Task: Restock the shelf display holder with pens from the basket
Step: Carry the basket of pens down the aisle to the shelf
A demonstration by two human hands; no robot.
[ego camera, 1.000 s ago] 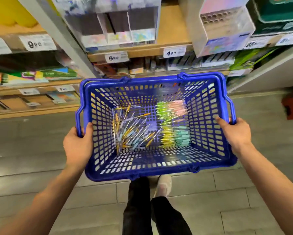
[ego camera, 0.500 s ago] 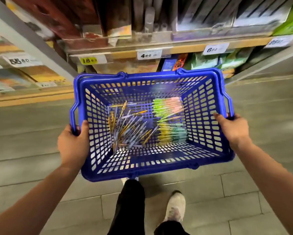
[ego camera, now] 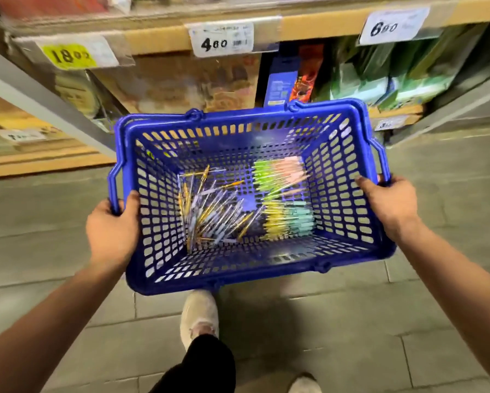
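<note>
A blue plastic basket [ego camera: 232, 275] with slotted walls hangs in front of me above the floor. My left hand [ego camera: 112, 232] grips its left rim and my right hand [ego camera: 390, 207] grips its right rim. On the basket's bottom lie several loose pens [ego camera: 215, 212] with gold and pale lilac barrels on the left. Neat bundles of green, pink, yellow and teal pens [ego camera: 285, 199] lie on the right. No pen display holder is in sight.
A low wooden shelf edge [ego camera: 158, 38] carries price tags reading 18, 4.60 and 6.00. Boxed goods [ego camera: 292, 76] and green packs [ego camera: 380, 80] stand under it. A grey upright [ego camera: 39, 103] slants at the left. My shoes [ego camera: 200, 316] stand on grey floor tiles.
The view has dropped from the upper shelves to the low shelf and come closer. The basket has gone down with both hands still on its rims; my feet have stepped.
</note>
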